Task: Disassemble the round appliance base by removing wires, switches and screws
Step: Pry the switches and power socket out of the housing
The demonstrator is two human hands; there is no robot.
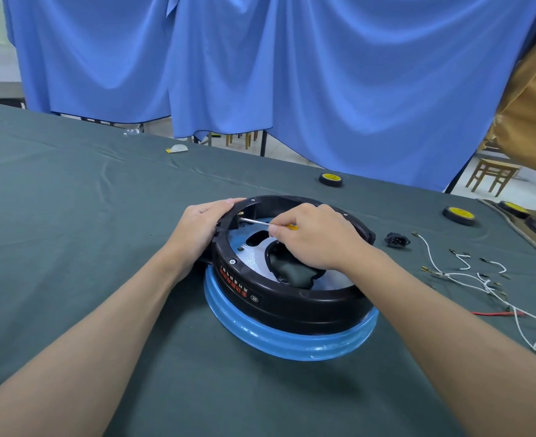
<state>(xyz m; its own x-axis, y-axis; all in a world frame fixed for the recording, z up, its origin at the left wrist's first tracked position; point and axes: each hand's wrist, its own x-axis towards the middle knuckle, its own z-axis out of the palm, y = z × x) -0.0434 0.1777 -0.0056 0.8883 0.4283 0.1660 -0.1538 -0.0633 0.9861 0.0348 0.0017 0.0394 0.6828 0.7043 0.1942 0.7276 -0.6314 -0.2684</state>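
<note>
The round appliance base (291, 305), a black ring on a blue rim with a silver plate inside, lies on the green cloth at centre. My left hand (202, 227) grips the ring's far-left edge, fingers curled over it. My right hand (315, 236) is inside the ring and holds a screwdriver (255, 221) with a yellow handle; its metal shaft points left at a part on the inner wall. Loose white wires (481, 279) with terminals and a black socket (397, 239) lie on the cloth to the right.
Two black-and-yellow tape rolls (331, 179) (458, 215) sit further back on the table. A red wire (496, 313) lies among the white ones. Blue curtains (260, 58) hang behind the table. A small white-yellow item (176, 148) lies at the far edge.
</note>
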